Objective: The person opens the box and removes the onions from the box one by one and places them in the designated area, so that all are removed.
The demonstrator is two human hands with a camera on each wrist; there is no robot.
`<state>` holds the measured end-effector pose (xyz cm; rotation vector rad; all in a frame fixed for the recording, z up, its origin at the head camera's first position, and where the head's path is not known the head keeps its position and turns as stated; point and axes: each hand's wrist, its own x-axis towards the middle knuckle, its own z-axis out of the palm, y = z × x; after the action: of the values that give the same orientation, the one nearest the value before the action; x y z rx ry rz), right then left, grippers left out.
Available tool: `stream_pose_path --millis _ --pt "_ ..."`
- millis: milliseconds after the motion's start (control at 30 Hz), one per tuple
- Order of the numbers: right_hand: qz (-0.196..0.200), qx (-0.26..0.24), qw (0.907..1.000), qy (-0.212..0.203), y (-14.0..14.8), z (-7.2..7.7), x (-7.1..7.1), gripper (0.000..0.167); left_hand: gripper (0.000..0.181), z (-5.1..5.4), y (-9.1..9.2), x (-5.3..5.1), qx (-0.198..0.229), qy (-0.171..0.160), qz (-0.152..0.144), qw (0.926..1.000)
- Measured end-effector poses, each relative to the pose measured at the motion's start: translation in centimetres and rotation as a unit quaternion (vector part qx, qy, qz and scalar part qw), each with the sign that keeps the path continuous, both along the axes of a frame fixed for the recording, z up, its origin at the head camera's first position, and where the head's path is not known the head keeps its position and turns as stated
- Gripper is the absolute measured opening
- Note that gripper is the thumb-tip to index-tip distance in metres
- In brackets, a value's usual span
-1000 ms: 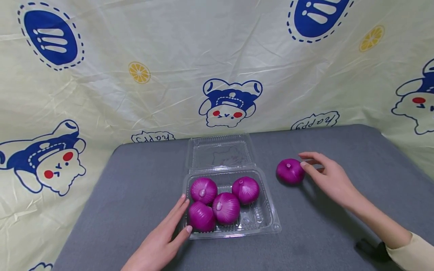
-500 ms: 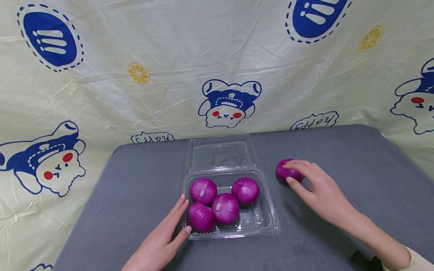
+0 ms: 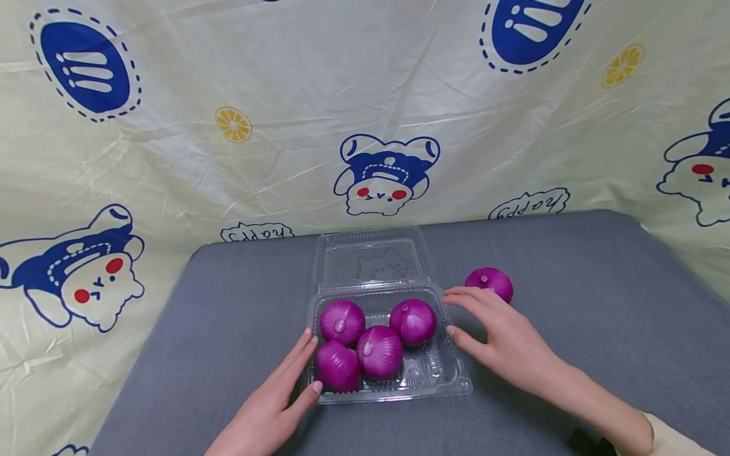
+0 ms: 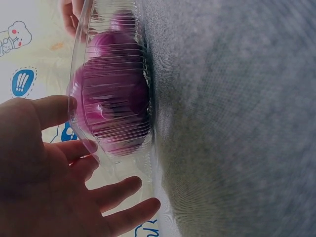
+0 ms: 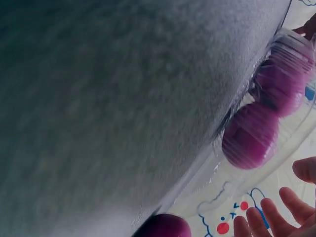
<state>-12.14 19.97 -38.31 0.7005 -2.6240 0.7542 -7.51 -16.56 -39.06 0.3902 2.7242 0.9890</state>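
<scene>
Several purple onions [image 3: 381, 351] sit in a clear plastic clamshell box [image 3: 441, 367], its front right corner bare. My left hand [image 3: 270, 402] rests its extended fingertips and thumb along the box's left rim; the left wrist view has the thumb and fingers at that edge, the lower fingers spread. At the right rim is my right hand [image 3: 507, 345], fingers apart and nothing in them; whether the tips touch the plastic I cannot tell. Behind that hand a single onion [image 3: 495, 283] lies on the table, partly hidden by it. The right wrist view catches this loose onion [image 5: 165, 227] at its bottom edge.
The box's clear lid [image 3: 373, 256] is folded back flat behind it. Grey cloth covers the table [image 3: 245, 304]. A pale printed curtain [image 3: 296, 69] hangs at the table's far side. A dark object [image 3: 587, 442] is near the right sleeve.
My right hand has moved left from the loose onion, passing over it, to the right side of the box. That onion stays almost where it was. The left hand keeps its place.
</scene>
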Motion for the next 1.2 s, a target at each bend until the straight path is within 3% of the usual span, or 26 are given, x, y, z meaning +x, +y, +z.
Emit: stream_pose_path --millis 333,633,933,1200 --pt "0.046 0.013 0.9975 -0.052 -1.3 -0.2 -0.6 0.054 0.070 0.0 0.0 0.0 0.002 -0.001 0.000 1.0000" --pt "0.085 0.038 0.9933 -0.069 -1.7 -0.4 -1.7 0.059 0.070 -0.1 0.0 0.0 -0.003 -0.002 0.001 1.0000" --pt "0.095 0.079 0.9869 -0.103 -1.9 -0.2 -3.1 0.067 0.070 0.0 0.1 -0.1 0.001 -0.005 0.002 1.0000" --pt "0.105 0.084 0.9826 -0.128 -2.3 -0.2 -4.2 0.067 0.070 0.0 0.1 0.0 0.000 -0.003 0.003 1.0000"
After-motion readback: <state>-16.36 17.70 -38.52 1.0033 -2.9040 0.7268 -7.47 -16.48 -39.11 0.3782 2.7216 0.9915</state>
